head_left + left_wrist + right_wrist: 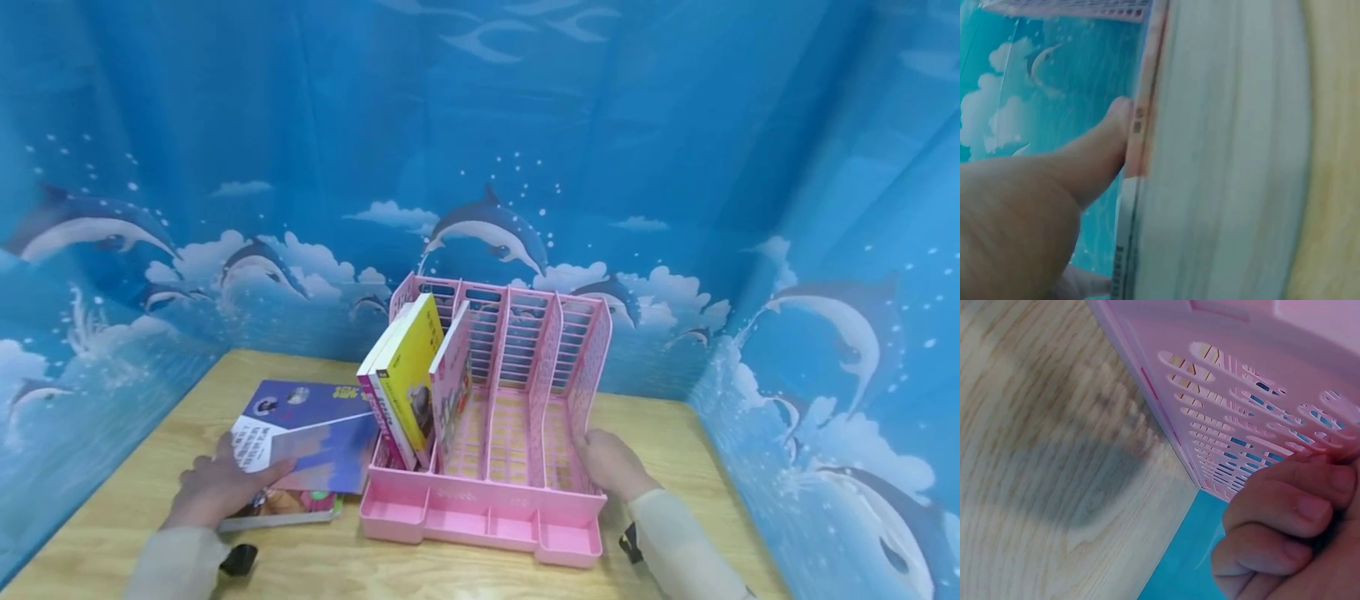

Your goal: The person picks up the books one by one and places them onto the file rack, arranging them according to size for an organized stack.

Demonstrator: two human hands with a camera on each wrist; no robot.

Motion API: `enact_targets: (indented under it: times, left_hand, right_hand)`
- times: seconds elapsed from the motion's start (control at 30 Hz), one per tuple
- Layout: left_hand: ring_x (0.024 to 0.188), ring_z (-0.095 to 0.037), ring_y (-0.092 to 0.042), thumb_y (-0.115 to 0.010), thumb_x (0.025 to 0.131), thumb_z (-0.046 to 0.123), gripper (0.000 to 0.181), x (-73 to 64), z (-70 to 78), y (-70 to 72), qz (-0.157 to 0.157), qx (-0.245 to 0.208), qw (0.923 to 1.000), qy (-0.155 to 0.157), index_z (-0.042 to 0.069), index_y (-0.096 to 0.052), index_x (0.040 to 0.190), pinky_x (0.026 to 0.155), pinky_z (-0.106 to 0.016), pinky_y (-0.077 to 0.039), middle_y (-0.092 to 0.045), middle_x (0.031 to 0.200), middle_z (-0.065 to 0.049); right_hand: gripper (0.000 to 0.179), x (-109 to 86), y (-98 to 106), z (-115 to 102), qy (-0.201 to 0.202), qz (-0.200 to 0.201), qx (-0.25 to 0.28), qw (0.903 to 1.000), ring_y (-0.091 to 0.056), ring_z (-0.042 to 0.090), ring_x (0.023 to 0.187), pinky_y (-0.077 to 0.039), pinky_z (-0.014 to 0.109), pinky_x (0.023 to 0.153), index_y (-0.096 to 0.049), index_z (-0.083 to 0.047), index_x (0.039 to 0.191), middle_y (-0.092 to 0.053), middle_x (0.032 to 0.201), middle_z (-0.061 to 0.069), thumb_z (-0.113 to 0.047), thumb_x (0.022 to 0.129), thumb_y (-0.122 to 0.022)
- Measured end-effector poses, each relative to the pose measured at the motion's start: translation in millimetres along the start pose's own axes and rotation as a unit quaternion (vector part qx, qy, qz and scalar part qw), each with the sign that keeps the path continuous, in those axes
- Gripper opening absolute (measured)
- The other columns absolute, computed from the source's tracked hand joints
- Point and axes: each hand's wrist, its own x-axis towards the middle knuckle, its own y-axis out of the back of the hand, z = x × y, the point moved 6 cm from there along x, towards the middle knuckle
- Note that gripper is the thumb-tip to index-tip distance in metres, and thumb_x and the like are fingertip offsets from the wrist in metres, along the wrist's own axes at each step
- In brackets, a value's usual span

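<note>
On the left, several books lie in a loose stack, with a purple-blue book (pixel 337 450) and a dark blue cover (pixel 318 400) showing. My left hand (pixel 228 479) rests over this stack, its thumb laid across a cover. In the left wrist view, the thumb (pixel 1107 140) presses on the cover beside thick page edges (pixel 1229 156). A pink desktop file rack (pixel 517 492) stands at the centre. At its right side wall my right hand (pixel 615 462) holds on, fingers curled against the slotted panel (pixel 1229 419) in the right wrist view.
Upright in the rack's left slots stand a yellow book (pixel 412 358), a white-spined book (pixel 386 417) beside it and a pink book (pixel 452 383). Small trays run along the rack's front. A blue dolphin-print curtain (pixel 637 125) surrounds the wooden table (pixel 660 425).
</note>
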Motion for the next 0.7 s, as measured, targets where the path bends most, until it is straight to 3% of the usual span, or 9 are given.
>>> enact_targets:
  times: [0.13, 0.27, 0.37, 0.47, 0.57, 0.63, 0.7]
  left_hand:
    - [0.128, -0.079, -0.012, -0.055, 0.081, 0.089, 0.143, -2.2, -1.7, -0.8, 0.008, -0.001, 0.9998, -0.016, -0.015, 0.011, 0.154, 0.104, -0.085, -0.024, -0.005, 0.143, -0.061]
    - [0.126, -0.075, -0.022, -0.058, 0.082, 0.084, 0.135, -2.4, 4.4, 4.3, 0.046, 0.027, 0.9973, -0.05, -0.017, -0.007, 0.155, 0.103, -0.08, -0.029, -0.019, 0.144, -0.056]
    - [0.12, -0.073, -0.033, -0.061, 0.086, 0.078, 0.123, -4.3, 10.3, 16.6, 0.088, 0.062, 0.9897, -0.094, -0.019, -0.022, 0.152, 0.098, -0.077, -0.034, -0.032, 0.138, -0.055]
    - [0.112, -0.069, -0.045, -0.063, 0.098, 0.056, 0.098, -15.0, 16.8, 36.7, 0.134, 0.056, 0.9765, -0.159, -0.018, -0.026, 0.152, 0.092, -0.077, -0.041, -0.042, 0.13, -0.053]
    - [0.093, -0.055, -0.061, -0.06, 0.105, 0.03, 0.08, -35.8, 29.1, 62.1, 0.198, -0.012, 0.9573, -0.211, -0.008, -0.017, 0.16, 0.077, -0.066, -0.053, -0.053, 0.124, -0.045]
    - [0.082, -0.038, -0.067, -0.057, 0.106, 0.021, 0.079, -50.7, 39.8, 78.8, 0.229, -0.105, 0.9423, -0.221, 0.004, -0.007, 0.165, 0.067, -0.052, -0.059, -0.058, 0.119, -0.036]
    - [0.071, -0.021, -0.066, -0.057, 0.107, 0.021, 0.08, -63.8, 50.4, 93.5, 0.261, -0.199, 0.9197, -0.215, 0.016, -0.005, 0.167, 0.057, -0.035, -0.058, -0.064, 0.108, -0.024]
  right_hand:
    - [0.06, 0.1, -0.6, -1.1, 0.005, -0.002, 0.002, 1.0, -0.06, 0.02, 0.069, -0.057, 0.052, 0.079, -0.07, -0.002, 0.102, -0.062, 0.077, 0.005, -0.043, 0.113, -0.029]
    - [0.058, -1.3, 0.5, 0.7, -0.002, -0.002, 0.008, 1.0, -0.059, 0.02, 0.069, -0.056, 0.049, 0.076, -0.07, -0.001, 0.103, -0.062, 0.077, 0.006, -0.042, 0.113, -0.03]
    - [0.061, -2.4, -0.3, 1.9, -0.01, -0.005, 0.021, 0.9997, -0.06, 0.02, 0.07, -0.056, 0.05, 0.078, -0.069, 0.001, 0.108, -0.063, 0.079, 0.006, -0.045, 0.113, -0.029]
    - [0.064, -2.4, -2.1, 1.3, -0.007, -0.008, 0.028, 0.9996, -0.063, 0.02, 0.074, -0.056, 0.054, 0.083, -0.069, 0.002, 0.112, -0.066, 0.083, 0.006, -0.047, 0.113, -0.028]
    - [0.065, -1.2, -2.9, 0.6, 0.001, -0.006, 0.024, 0.9997, -0.064, 0.021, 0.076, -0.056, 0.057, 0.086, -0.07, 0.001, 0.11, -0.067, 0.085, 0.006, -0.048, 0.113, -0.028]
    - [0.064, -0.4, -2.8, 1.4, 0.001, -0.004, 0.022, 0.9998, -0.064, 0.02, 0.076, -0.056, 0.056, 0.085, -0.07, 0.0, 0.108, -0.067, 0.084, 0.006, -0.047, 0.113, -0.028]
    - [0.062, 0.7, -2.2, 2.2, 0.001, -0.002, 0.021, 0.9998, -0.063, 0.02, 0.075, -0.056, 0.055, 0.083, -0.07, 0.0, 0.106, -0.066, 0.083, 0.006, -0.046, 0.113, -0.029]
